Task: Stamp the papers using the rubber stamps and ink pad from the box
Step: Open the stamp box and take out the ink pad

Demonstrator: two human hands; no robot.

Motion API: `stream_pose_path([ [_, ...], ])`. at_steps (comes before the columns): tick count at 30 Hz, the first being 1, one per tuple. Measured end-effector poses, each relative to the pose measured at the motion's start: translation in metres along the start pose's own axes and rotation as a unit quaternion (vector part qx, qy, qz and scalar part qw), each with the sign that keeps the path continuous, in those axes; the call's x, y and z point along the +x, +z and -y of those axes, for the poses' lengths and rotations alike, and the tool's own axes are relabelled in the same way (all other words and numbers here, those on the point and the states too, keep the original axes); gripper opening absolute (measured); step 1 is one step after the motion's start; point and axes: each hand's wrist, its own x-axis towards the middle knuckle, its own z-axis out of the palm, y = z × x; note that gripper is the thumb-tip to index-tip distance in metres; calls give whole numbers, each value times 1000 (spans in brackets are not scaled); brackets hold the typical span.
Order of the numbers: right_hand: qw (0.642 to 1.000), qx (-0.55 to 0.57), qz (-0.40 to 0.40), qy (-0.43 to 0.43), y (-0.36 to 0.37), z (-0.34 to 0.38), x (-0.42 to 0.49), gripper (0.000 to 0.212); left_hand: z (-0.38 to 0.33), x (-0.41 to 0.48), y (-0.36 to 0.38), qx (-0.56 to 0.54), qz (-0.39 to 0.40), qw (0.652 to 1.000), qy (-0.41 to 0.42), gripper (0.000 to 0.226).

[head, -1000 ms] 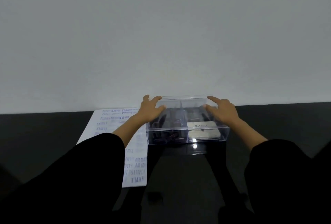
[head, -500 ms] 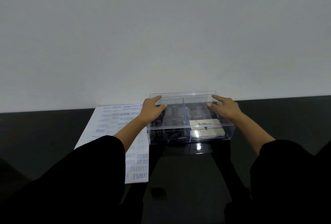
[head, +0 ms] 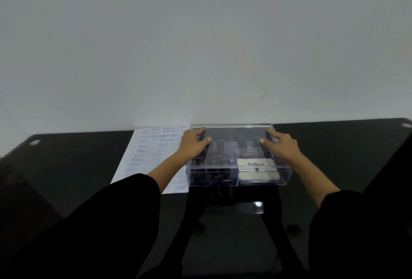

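Note:
A clear plastic box (head: 283, 176) with a clear lid (head: 231, 128) stands on the black table. Through the plastic I see dark rubber stamps (head: 215, 160) in the left and rear sections. A pale ink pad tin (head: 256, 164) marked "Artline" lies in the front right section. My left hand (head: 192, 146) grips the lid's left end and my right hand (head: 282, 148) grips its right end, thumbs on top. A white paper (head: 153, 151) covered with blue stamp prints lies left of the box, partly under my left forearm.
The glossy black table (head: 78, 167) runs to a plain white wall at the back. Round fittings sit at its far left corner (head: 34, 142) and far right corner (head: 406, 125). My black sleeves fill the lower part of the view.
The box now sits lower against the wall line and nearer to me than a second ago. Both hands have stayed on its ends, and the view has tilted down.

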Motion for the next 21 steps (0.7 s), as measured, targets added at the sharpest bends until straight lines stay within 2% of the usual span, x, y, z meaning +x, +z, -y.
stream_pose_path([
  [12, 1000, -3, 25, 8, -9, -12, -99, 57, -1, -99, 2, 4, -7, 1000, -23, 50],
  [21, 1000, 5, 14, 9, -12, -20, -107, 58, 2, -106, 12, -3, 0, 999, -39, 52],
])
